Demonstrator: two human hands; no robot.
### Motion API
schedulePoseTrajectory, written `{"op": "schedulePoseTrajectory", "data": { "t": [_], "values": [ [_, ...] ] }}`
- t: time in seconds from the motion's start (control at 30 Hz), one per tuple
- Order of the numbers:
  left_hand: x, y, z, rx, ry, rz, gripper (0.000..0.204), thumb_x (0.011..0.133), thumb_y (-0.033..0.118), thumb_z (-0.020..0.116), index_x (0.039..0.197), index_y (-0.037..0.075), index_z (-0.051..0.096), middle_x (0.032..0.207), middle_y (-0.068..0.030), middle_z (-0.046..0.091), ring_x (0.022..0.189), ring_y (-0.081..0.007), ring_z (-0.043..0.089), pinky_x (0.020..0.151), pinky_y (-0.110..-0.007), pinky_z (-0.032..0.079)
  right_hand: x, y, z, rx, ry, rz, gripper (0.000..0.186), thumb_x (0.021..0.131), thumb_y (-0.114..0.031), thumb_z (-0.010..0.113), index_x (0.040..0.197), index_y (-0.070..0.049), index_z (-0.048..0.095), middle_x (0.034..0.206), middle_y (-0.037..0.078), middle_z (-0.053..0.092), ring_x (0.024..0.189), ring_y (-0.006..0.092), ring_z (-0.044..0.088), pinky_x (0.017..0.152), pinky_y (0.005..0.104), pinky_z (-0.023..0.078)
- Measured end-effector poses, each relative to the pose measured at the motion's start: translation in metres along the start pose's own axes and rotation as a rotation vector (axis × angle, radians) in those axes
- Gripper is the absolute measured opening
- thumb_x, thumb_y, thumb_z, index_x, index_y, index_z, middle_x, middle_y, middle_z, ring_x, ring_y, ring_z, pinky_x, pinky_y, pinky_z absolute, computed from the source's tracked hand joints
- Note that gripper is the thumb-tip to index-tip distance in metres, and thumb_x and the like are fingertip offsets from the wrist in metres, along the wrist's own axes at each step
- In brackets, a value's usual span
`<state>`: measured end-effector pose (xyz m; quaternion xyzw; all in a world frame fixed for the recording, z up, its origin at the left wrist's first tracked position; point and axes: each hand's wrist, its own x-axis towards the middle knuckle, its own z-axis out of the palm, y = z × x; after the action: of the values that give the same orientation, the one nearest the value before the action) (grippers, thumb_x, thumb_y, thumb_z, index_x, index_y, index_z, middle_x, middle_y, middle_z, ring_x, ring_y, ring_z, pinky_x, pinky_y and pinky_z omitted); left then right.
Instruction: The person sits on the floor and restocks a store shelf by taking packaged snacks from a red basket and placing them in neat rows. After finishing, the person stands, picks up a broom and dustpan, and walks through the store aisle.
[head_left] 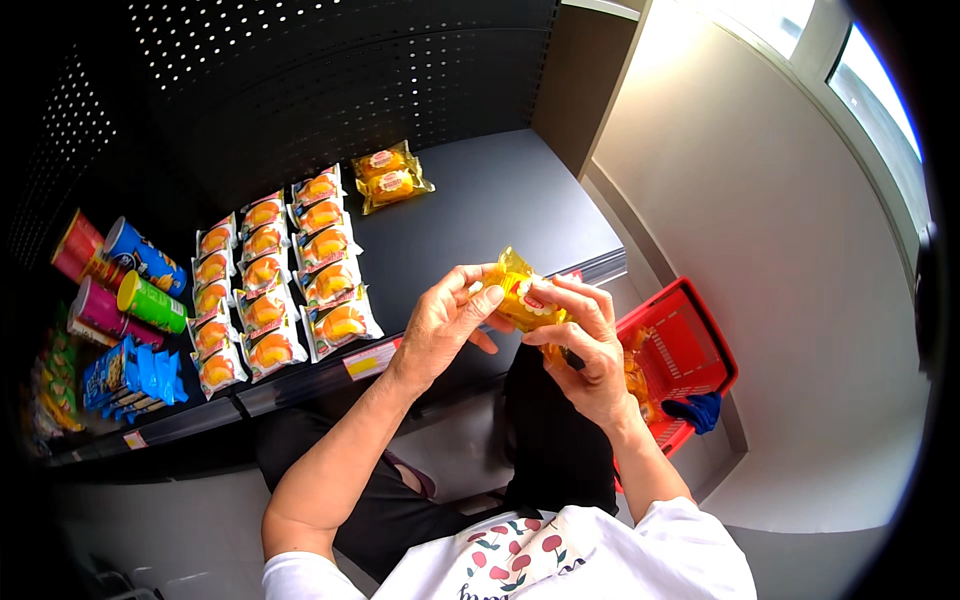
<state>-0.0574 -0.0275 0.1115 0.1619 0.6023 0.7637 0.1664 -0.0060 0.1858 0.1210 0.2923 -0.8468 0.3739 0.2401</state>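
A yellow-wrapped snack cake [517, 295] is held up in front of the shelf edge, between both hands. My left hand [445, 318] is closed on its left end, thumb on top. My right hand [592, 348] has its fingers on the right end. More yellow wrapper shows beneath the right fingers; whether it is a second pack I cannot tell. Two similar yellow packs [390, 183] lie one before the other at the back of the dark shelf [475, 190]. To their left, white-and-orange packaged cakes [325, 250] stand in three rows.
On the shelf's left are several colourful chip canisters [145, 255] and blue snack bags [130, 375]. A red basket [700, 330] holding more yellow packs stands at lower right, a dark blue cloth [697, 411] over its rim. A perforated black panel [340, 70] backs the shelf.
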Motion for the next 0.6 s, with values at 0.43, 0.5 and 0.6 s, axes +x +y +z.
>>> {"op": "schedulePoseTrajectory", "data": {
  "t": [0.43, 0.5, 0.6],
  "values": [
    [-0.015, -0.001, -0.017, -0.09, 0.119, 0.056, 0.043, 0.101, 0.025, 0.059, 0.136, 0.0, 0.051, 0.122, -0.0112, 0.065, 0.105, -0.0165, 0.067, 0.078, -0.031, 0.06, 0.003, -0.006, 0.02, 0.153, 0.043, 0.11, 0.08, 0.071, -0.009, 0.089, 0.142, -0.011, 0.052, 0.152, 0.017, 0.045, 0.138, 0.0349, 0.045, 0.108, 0.0448, 0.045],
    [-0.016, -0.001, -0.018, -0.089, 0.145, 0.068, 0.042, 0.101, 0.024, 0.06, 0.134, 0.0, 0.052, 0.121, -0.0103, 0.065, 0.103, -0.0153, 0.067, 0.078, -0.029, 0.059, 0.004, -0.007, 0.019, 0.2, 0.007, 0.147, 0.081, 0.07, -0.017, 0.092, 0.141, -0.01, 0.053, 0.151, 0.017, 0.046, 0.137, 0.0335, 0.047, 0.106, 0.0432, 0.046],
    [-0.017, -0.002, -0.022, -0.029, 0.202, 0.09, 0.036, 0.101, 0.023, 0.059, 0.129, 0.001, 0.057, 0.117, -0.0076, 0.067, 0.1, -0.0122, 0.066, 0.08, -0.026, 0.056, 0.004, -0.005, 0.019, 0.336, -0.076, 0.206, 0.078, 0.071, -0.027, 0.093, 0.138, -0.009, 0.056, 0.148, 0.017, 0.05, 0.134, 0.0314, 0.051, 0.104, 0.0413, 0.048]
  ]
}}
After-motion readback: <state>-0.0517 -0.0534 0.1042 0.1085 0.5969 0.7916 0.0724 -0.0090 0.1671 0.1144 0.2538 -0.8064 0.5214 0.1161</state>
